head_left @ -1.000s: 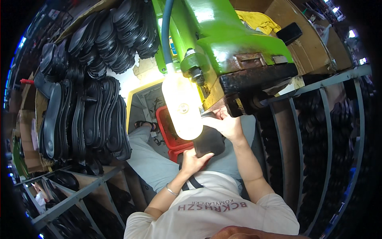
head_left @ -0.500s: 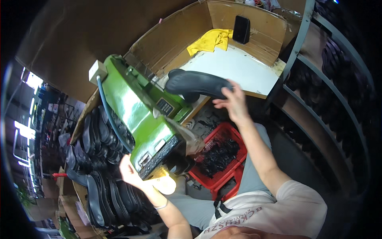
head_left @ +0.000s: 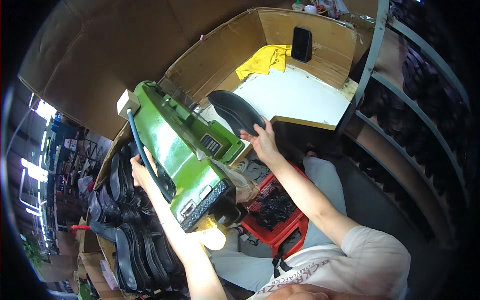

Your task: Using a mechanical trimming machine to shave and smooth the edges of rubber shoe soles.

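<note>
A black shoe sole is held by its near end in my right hand, with the thumb on top and the fingers below. The sole tilts over the table's left part, beside the green machine. My left hand has reached past the machine's left side and its blue-grey cable. It is at a pile of black soles in a cardboard box. Its thumb and fingers are apart, close to the soles; the cable and the machine partly hide what they touch.
Under the machine's head, a lamp glows. A red basket of black scraps stands between my legs. On the white tabletop lie a yellow cloth and an upright black phone, with cardboard walls behind. A rack of soles stands right.
My left hand has moved from the machine's front end up and left to the piled soles. My right hand has moved left and lower, turning the sole to a steeper tilt.
</note>
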`<state>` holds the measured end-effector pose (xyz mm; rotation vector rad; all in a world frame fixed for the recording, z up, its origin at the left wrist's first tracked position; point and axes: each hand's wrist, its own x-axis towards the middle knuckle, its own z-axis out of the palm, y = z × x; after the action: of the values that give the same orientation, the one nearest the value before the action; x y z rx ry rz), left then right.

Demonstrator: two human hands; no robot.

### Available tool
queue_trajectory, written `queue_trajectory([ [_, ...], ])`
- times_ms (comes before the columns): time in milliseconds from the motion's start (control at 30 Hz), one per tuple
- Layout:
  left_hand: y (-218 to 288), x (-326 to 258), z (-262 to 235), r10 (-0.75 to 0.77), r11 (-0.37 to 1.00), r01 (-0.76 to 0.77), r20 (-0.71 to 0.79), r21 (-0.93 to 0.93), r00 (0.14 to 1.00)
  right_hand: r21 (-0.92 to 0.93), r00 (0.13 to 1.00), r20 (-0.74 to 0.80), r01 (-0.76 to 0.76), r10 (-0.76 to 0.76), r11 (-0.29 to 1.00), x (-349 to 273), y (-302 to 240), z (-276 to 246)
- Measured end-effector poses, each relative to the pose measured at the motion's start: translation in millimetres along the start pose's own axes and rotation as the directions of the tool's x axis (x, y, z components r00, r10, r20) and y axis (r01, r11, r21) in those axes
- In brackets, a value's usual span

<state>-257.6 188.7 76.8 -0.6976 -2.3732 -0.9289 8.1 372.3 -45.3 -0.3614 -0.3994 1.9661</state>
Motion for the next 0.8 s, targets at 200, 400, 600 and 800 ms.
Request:
queue_trajectory([
  [200, 15.8, 19.6, -15.4, -0.115, 0.991, 0.114, -0.013, -0.073, 0.993, -0.521, 0.986, -0.153, -0.14, 0.07, 0.842, 12.9, 20.8, 25.5],
  [400, 4.3, -45.1, -86.6, -0.176, 0.814, 0.003, -0.242, -0.58, 0.954, -0.904, 0.981, -0.194, -0.182, 0.009, 0.387, 4.5, 18.4, 16.6],
  [600, 1.1, -193.0, -187.0, -0.208, 0.471, -0.134, -0.257, -0.872, 0.944, -0.936, 0.972, -0.195, -0.144, -0.132, 0.321, 36.0, 21.3, 19.2],
  [800, -40.1, -291.8, -220.4, -0.28, 0.428, 0.156, 0.033, -0.89, 0.959, -0.906, 0.965, -0.12, -0.01, -0.234, 0.424, 37.7, 27.9, 8.2],
])
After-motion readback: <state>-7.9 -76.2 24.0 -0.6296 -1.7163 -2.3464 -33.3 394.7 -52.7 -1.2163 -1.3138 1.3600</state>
